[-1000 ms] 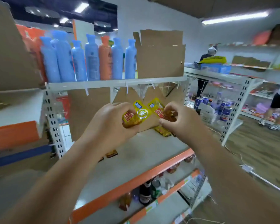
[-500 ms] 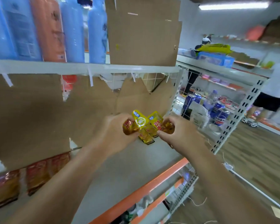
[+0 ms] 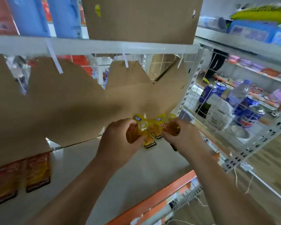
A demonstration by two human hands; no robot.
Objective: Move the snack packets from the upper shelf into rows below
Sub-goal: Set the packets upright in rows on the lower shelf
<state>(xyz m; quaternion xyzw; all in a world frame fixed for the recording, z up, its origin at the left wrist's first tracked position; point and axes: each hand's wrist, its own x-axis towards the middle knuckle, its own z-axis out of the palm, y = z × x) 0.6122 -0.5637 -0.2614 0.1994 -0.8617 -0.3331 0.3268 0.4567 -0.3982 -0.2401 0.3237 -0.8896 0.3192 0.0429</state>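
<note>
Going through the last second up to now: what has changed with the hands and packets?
The left hand and right hand have carried the yellow packets forward and down, close over the shelf by the cardboard. Nothing was taken or let go: both hands still grip them. The red packets stay flat on the shelf.

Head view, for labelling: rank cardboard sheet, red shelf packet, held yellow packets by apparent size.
1. cardboard sheet.
2. red packet and yellow packets: unsure, left hand and right hand cover the yellow ones.
</note>
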